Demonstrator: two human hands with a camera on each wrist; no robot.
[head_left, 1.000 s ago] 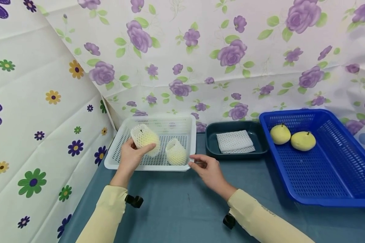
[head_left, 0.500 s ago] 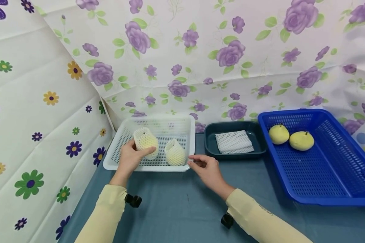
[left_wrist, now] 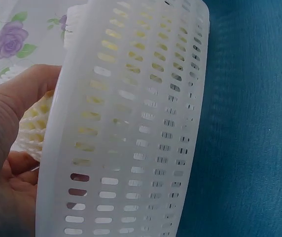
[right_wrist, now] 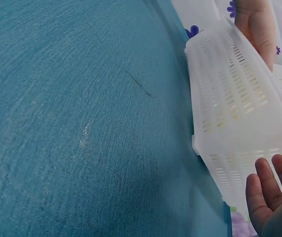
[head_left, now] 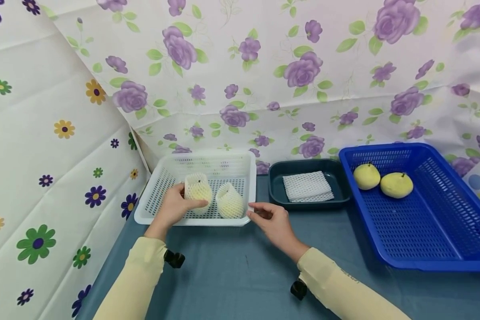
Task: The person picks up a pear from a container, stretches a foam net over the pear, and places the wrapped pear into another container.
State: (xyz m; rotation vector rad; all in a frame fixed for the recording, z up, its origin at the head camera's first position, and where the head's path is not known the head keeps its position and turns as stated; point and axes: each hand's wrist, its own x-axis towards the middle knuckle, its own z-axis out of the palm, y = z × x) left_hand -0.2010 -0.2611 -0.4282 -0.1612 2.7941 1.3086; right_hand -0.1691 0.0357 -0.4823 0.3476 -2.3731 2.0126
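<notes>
In the head view my left hand (head_left: 173, 208) holds a yellow pear (head_left: 200, 192) in a white foam net sleeve, low inside the white basket (head_left: 141, 215). The net's open end stands up around the stem. Just right of it rests a second pear (head_left: 230, 203) in its own net, tilted. My right hand (head_left: 273, 222) pinches the basket's front right corner between thumb and forefinger. Its other fingers (right_wrist: 269, 185) are bent outside the basket wall in the right wrist view. Seen from the left wrist, the basket wall (left_wrist: 126, 123) hides much of the held pear.
A dark green tray (head_left: 278, 182) beside the basket holds flat white foam nets (head_left: 309, 186). To the right stands a large blue basket (head_left: 378, 240) with two bare pears (head_left: 397, 185) at its back left. Floral cloth hangs behind the blue-green tabletop (head_left: 228, 271).
My left hand has moved a little right and lowered the netted pear deeper into the white basket, turning it more upright beside the other. The right hand stays at the corner.
</notes>
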